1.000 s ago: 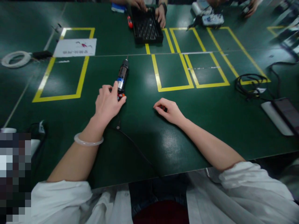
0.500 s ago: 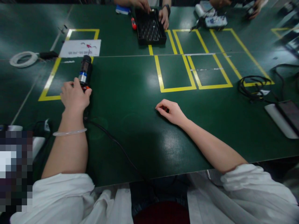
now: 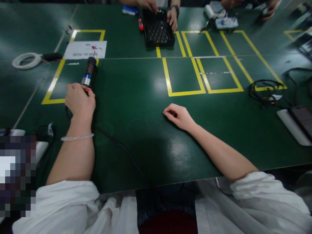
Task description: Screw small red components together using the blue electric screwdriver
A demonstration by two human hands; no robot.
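My left hand (image 3: pixel 80 100) is closed round the rear part of a black power screwdriver (image 3: pixel 89 73) with a blue and silver band. The tool's tip points away from me, toward a white paper sheet (image 3: pixel 84 49) with small red and dark items on it. A black cable (image 3: pixel 119 144) runs from near my left wrist to the table's front edge. My right hand (image 3: pixel 179 116) rests on the green table, its fingers curled together round a small dark and red thing that is mostly hidden.
Across the table, a person's hands work at a black tray (image 3: pixel 159 40), beside a red tool (image 3: pixel 140 25). A white coil (image 3: pixel 26 61) lies at left. Yellow tape marks rectangles. At right are coiled black cables (image 3: pixel 266 92) and a phone (image 3: pixel 301 118). Another person's hand is at the far right.
My left hand has closed further round the screwdriver, its fingers now wrapped under. The view has shifted slightly. My right hand keeps its place and curl.
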